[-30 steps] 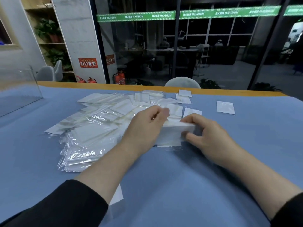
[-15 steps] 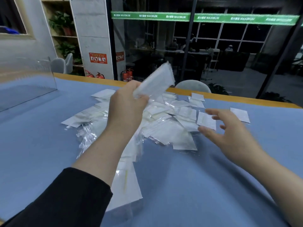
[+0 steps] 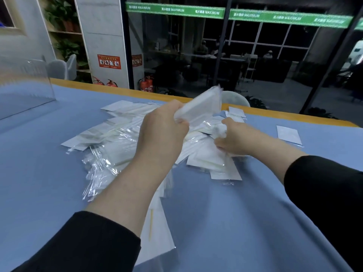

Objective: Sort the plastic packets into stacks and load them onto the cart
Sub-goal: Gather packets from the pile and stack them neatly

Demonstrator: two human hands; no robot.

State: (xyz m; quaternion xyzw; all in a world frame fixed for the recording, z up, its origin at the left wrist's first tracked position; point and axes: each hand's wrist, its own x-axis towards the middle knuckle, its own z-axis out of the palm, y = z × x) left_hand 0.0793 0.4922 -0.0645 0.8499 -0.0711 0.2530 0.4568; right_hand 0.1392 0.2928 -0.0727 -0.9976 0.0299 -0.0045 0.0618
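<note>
progress: early | my left hand [image 3: 163,132] grips one gathered stack of packets [image 3: 200,107] above the loose packet pile [image 3: 117,138] | my right hand [image 3: 233,136] pinches packets at pile's right edge | most unsorted, cart unseen

bare left hand [image 3: 163,132] and right hand [image 3: 233,138], forearms uncovered, black long sleeves [image 3: 84,242] pushed up both arms.

Office interior: glass partition [image 3: 255,55], plant shelves [image 3: 64,36], fire extinguishers [image 3: 146,84].
</note>
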